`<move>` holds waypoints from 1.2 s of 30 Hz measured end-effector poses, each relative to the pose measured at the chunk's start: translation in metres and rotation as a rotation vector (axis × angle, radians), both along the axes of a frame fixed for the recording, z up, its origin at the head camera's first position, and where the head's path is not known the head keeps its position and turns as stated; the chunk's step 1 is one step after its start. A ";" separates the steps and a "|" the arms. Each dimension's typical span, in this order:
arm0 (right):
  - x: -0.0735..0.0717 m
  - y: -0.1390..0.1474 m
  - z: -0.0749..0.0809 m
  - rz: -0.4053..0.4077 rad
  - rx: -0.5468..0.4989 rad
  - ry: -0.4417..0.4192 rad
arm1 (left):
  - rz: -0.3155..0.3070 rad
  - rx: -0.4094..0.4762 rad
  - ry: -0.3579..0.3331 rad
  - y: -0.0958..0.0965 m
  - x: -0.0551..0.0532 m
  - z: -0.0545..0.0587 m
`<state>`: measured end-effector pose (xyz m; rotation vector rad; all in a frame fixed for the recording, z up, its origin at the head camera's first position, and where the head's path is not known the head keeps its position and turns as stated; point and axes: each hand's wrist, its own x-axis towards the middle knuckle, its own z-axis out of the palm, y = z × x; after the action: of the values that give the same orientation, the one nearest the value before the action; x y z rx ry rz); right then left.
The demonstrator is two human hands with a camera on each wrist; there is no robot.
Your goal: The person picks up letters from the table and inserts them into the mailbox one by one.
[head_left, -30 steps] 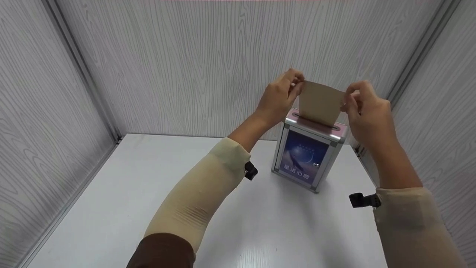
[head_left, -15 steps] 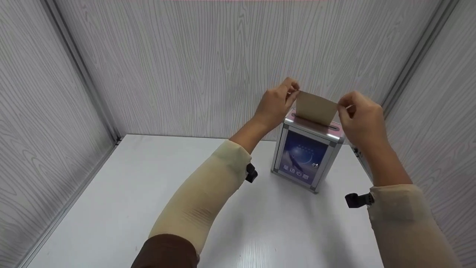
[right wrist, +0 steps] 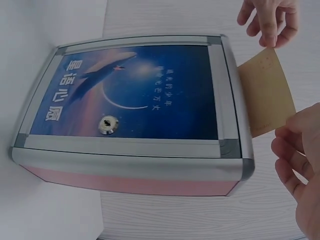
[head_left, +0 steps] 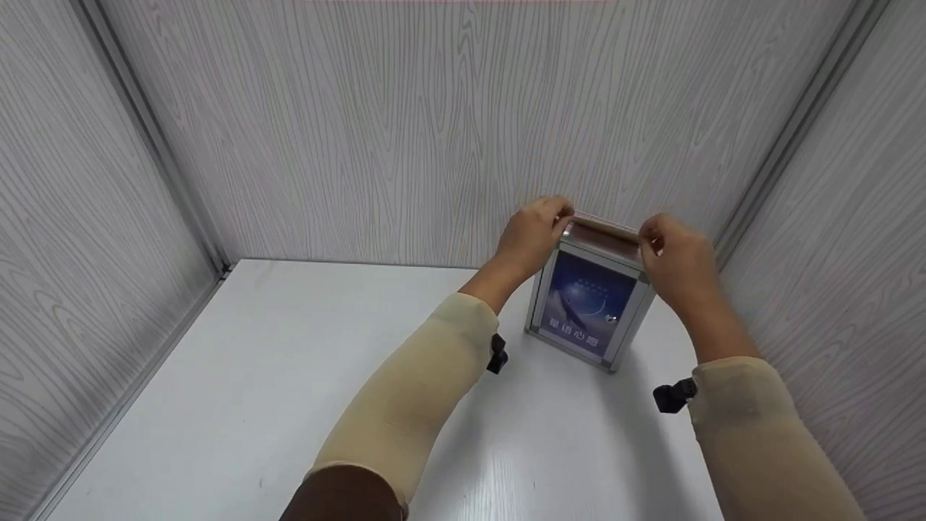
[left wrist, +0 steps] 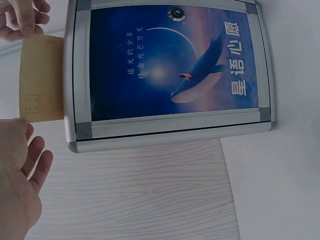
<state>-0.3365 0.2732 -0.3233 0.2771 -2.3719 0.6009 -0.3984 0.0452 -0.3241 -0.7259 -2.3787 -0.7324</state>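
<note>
A brown paper envelope [left wrist: 42, 75] with small printed squares stands partly in the top slot of a metal-framed suggestion box [head_left: 582, 304]. My left hand [head_left: 532, 235] pinches one upper corner of the envelope between thumb and fingers, just above the box's left end. At the opposite corner, my right hand [head_left: 680, 264] pinches it the same way. In the right wrist view the envelope's upper part [right wrist: 267, 92] shows outside the slot; its lower part is hidden inside the box. The box's blue front panel carries a whale picture and a round lock [right wrist: 108, 125].
The box stands upright towards the back right of a white table [head_left: 289, 347]. Pale wood-grain panels rise behind the table [head_left: 325, 130] and along both sides. Small black cameras sit on the left sleeve [head_left: 498, 354] and right sleeve [head_left: 676, 396].
Both hands have moved down together with the envelope, which has slid deeper into the slot until only a narrow strip shows in the head view. The box has stayed in place.
</note>
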 end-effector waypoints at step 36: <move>0.033 -0.039 0.009 -0.036 0.210 -0.521 | 0.304 -0.484 -0.101 -0.046 0.045 -0.010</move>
<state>-0.3033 0.2346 -0.3140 0.1828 -2.9439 0.4432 -0.3531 -0.0012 -0.3339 -0.4971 -2.7089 -0.0635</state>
